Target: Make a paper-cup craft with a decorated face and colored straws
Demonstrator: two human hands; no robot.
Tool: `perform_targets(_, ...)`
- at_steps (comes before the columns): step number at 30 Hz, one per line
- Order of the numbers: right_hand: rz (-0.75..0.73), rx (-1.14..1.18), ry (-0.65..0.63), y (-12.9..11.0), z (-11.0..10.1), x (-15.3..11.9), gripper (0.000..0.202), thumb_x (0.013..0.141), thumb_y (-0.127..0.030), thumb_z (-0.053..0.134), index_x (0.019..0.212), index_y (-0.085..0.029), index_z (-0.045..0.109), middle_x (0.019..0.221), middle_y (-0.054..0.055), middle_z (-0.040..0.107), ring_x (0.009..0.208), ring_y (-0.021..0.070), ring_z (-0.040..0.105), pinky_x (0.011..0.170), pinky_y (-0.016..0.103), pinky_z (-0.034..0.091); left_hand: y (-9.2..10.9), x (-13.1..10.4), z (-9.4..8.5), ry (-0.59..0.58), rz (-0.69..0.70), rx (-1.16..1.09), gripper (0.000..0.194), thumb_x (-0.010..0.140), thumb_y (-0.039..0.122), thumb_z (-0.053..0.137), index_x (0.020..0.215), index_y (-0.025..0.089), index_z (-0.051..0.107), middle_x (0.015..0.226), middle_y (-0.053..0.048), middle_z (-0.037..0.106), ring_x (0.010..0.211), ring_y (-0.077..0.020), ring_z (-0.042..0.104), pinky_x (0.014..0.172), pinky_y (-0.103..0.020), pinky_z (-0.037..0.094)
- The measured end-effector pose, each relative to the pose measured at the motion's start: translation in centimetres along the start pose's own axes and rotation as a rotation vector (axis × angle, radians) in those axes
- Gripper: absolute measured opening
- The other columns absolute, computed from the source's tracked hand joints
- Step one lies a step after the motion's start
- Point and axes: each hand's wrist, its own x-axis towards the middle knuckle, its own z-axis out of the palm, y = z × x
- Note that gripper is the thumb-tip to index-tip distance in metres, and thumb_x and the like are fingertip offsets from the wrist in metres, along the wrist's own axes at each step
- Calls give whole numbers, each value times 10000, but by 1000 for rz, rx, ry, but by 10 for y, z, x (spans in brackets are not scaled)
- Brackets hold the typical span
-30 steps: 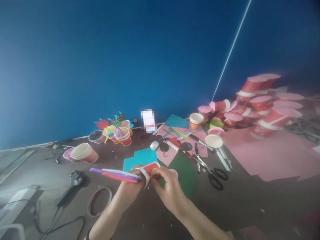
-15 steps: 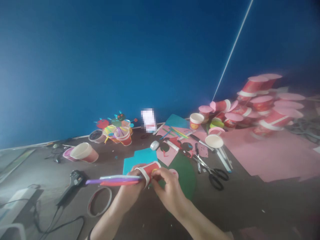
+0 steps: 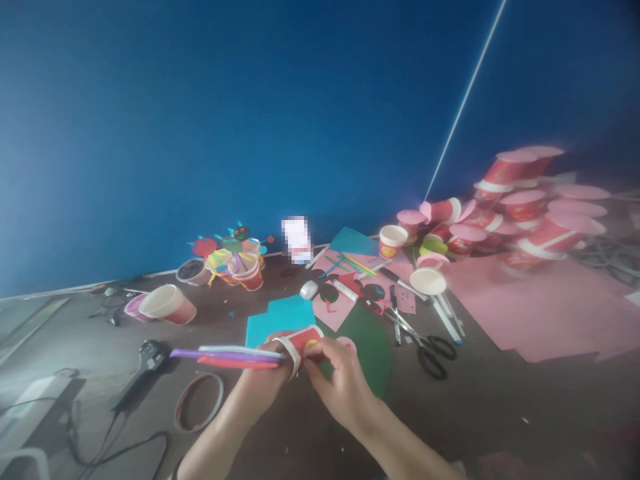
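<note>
Holding a red cup [image 3: 301, 339] sideways in the left hand [image 3: 265, 381], far from the worktop's [image 3: 450, 420] back edge. Touching its side with the right hand [image 3: 341, 373]; can't tell if pinching.

The cup [image 3: 302, 339] nearest the front edge of the grey-brown worktop [image 3: 270, 440] is red, white-rimmed, with a yellow patch; its sticks [image 3: 225, 357] are purple, whitish and red. There is a turquoise sheet [image 3: 285, 313] and a dark green sheet [image 3: 375, 360]. Near the far right corner, piled cups [image 3: 523, 211] are red with white bands and pink tops.
</note>
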Motion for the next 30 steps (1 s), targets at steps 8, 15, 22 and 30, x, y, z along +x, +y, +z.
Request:
perform_targets(8, 9, -69, -28, -4, -2, 4, 136, 805, -97, 509, 775, -190, 603, 731, -2, 660, 686, 126, 613, 677, 208, 432, 5, -2, -3, -85, -103, -96, 241, 788, 264, 520, 957, 171, 665, 874, -64, 664, 782, -202, 587, 699, -292, 489)
perform_targets(15, 54, -78, -103, -10, -8, 8, 116, 772, -80, 526, 750, -187, 568, 708, -23, 624, 651, 102, 575, 620, 181, 399, 7, -4, -3, -93, -161, -218, 258, 762, 284, 541, 952, 153, 658, 802, -47, 649, 694, -175, 553, 587, -256, 443)
perform_targets(22, 74, -74, -213, -11, -13, 12, 112, 759, -97, 528, 700, -188, 502, 644, -45, 562, 598, 93, 526, 573, 180, 369, -2, -7, -5, -164, -107, -44, 208, 794, 274, 505, 897, 184, 661, 868, -45, 629, 730, -169, 546, 579, -239, 429)
perform_targets(30, 18, -152, -235, -10, -16, 10, 105, 790, -131, 506, 712, -192, 471, 644, -48, 525, 560, 84, 469, 562, 196, 330, -3, -5, -4, -137, -78, 63, 177, 808, 256, 476, 794, 182, 636, 847, -53, 639, 737, -172, 564, 632, -261, 464)
